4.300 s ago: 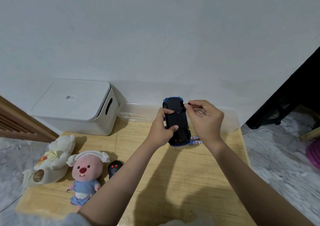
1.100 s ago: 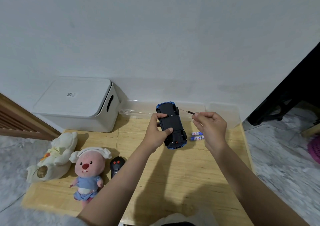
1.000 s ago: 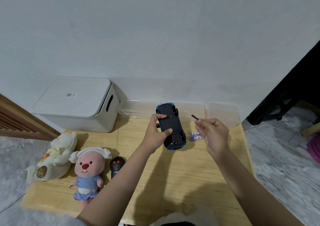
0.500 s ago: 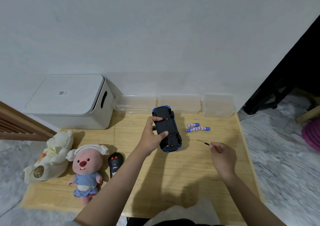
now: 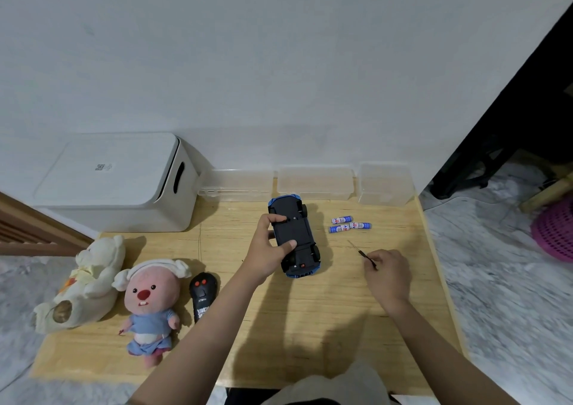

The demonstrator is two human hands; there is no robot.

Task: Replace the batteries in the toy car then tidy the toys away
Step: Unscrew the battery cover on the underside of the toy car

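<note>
A blue toy car point(image 5: 296, 237) lies upside down, its black underside facing up, over the wooden table point(image 5: 310, 317). My left hand point(image 5: 269, 249) grips it from the left side. My right hand point(image 5: 387, 272) is low at the table on the right, pinching a thin small screwdriver point(image 5: 361, 252) whose tip points up-left. Three blue and white batteries point(image 5: 348, 224) lie on the table just right of the car.
A white lidded storage box point(image 5: 117, 184) stands at the back left. Three clear plastic boxes point(image 5: 313, 181) line the wall. A cream plush point(image 5: 83, 283), a pink plush doll point(image 5: 150, 302) and a black remote control point(image 5: 202, 293) lie at the left.
My right hand has pulled the screwdriver away from the car's underside and lowered it to the table at the right. My left hand keeps hold of the car.
</note>
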